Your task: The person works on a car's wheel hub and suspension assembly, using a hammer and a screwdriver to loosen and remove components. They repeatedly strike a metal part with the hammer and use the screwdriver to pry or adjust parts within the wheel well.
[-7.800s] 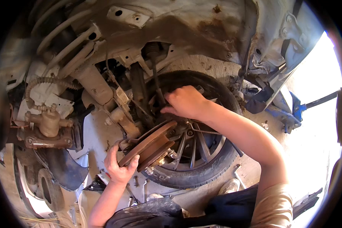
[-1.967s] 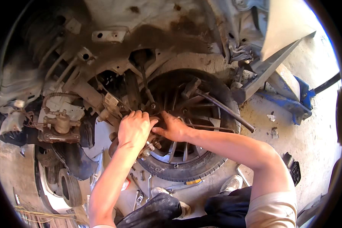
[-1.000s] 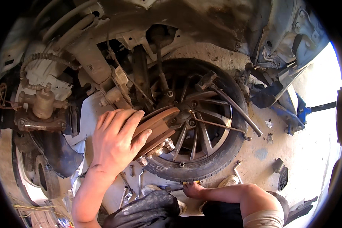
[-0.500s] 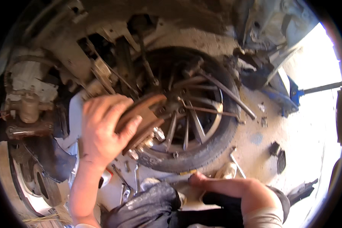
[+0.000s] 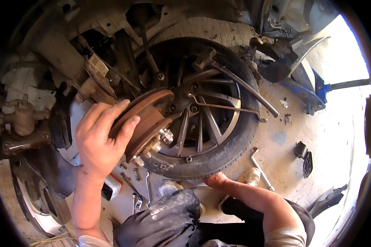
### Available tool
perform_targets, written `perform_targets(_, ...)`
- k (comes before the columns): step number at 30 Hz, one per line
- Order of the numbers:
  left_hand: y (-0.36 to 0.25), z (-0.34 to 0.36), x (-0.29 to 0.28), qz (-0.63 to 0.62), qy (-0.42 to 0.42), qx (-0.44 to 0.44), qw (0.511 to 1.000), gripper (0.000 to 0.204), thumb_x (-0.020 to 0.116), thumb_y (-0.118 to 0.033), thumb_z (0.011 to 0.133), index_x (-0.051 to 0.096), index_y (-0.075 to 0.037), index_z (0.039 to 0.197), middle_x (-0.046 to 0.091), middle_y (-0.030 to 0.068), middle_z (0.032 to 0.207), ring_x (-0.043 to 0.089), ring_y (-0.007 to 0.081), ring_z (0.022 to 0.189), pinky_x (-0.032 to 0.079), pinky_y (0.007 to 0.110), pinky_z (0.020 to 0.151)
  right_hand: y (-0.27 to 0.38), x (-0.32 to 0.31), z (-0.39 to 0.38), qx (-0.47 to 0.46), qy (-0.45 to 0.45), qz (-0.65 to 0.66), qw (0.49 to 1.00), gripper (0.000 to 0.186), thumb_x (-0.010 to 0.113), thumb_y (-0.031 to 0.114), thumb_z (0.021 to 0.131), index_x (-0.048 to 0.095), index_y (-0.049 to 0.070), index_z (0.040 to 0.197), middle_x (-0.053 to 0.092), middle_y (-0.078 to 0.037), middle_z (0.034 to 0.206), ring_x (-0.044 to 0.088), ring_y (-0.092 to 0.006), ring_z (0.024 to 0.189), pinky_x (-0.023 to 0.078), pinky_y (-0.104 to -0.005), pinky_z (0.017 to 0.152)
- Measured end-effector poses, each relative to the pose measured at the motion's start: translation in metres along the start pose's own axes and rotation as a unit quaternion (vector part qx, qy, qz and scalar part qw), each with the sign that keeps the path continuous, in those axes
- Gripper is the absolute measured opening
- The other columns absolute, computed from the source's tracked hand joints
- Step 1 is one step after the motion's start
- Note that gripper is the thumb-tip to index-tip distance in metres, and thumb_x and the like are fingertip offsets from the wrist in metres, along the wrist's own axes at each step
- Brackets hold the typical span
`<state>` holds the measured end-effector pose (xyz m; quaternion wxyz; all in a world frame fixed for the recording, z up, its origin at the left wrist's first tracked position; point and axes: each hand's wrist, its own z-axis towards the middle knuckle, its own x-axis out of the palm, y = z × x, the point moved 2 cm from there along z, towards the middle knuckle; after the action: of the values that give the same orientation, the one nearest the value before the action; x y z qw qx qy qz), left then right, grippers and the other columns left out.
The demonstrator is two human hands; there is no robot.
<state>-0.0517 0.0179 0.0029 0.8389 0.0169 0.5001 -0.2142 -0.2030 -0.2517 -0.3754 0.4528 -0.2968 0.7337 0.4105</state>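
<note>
My left hand (image 5: 101,138) grips the rim of a rusty brake disc (image 5: 146,105), thumb on the near side and fingers over the far side. The disc is tilted, its hub facing down to the right with several shiny wheel nuts (image 5: 165,136) on its studs. Behind and below it lies a tyre on a spoked wheel (image 5: 239,154), flat on the floor. Low beside the tyre's near edge, my right hand (image 5: 215,180) is closed near the floor; its fingers are mostly hidden, and what they hold I cannot make out.
A hammer (image 5: 245,88) and a thin bent rod (image 5: 231,108) lie across the wheel. Wrenches (image 5: 261,168) and a ratchet (image 5: 139,203) lie on the floor. A blue jack (image 5: 311,96) stands at right. Car suspension parts (image 5: 24,123) hang at left and above.
The view has shifted slightly. My left hand and the brake disc now show more sharply, still together. A yellow piece seen beside my right hand earlier no longer shows.
</note>
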Motion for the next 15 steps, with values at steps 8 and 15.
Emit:
perform_targets(8, -0.003, -0.005, -0.002, -0.026, 0.042, -0.041, 0.998, 0.033, 0.077, -0.013, 0.082, 0.07, 0.003, 0.109, 0.062, 0.0142, 0.085, 0.06, 0.0293, 0.075, 0.049, 0.036, 0.068, -0.018, -0.182, -0.074, 0.115, 0.32, 0.132, 0.931, 0.038, 0.057, 0.04, 0.09, 0.071, 0.011, 0.11, 0.069, -0.014, 0.113, 0.065, -0.0295, 0.11, 0.056, -0.043, 0.085)
perform_targets(15, 0.0, -0.017, -0.003, 0.007, 0.026, -0.046, 0.999, 0.039, 0.081, -0.02, 0.077, 0.072, -0.001, 0.11, 0.062, 0.0091, 0.086, 0.058, 0.025, 0.071, 0.047, 0.036, 0.062, -0.118, -0.376, -0.136, 0.314, 0.103, 0.441, 0.834, 0.045, 0.063, 0.032, 0.079, 0.071, 0.0, 0.11, 0.071, -0.011, 0.077, 0.067, -0.0187, 0.069, 0.057, -0.0331, 0.064)
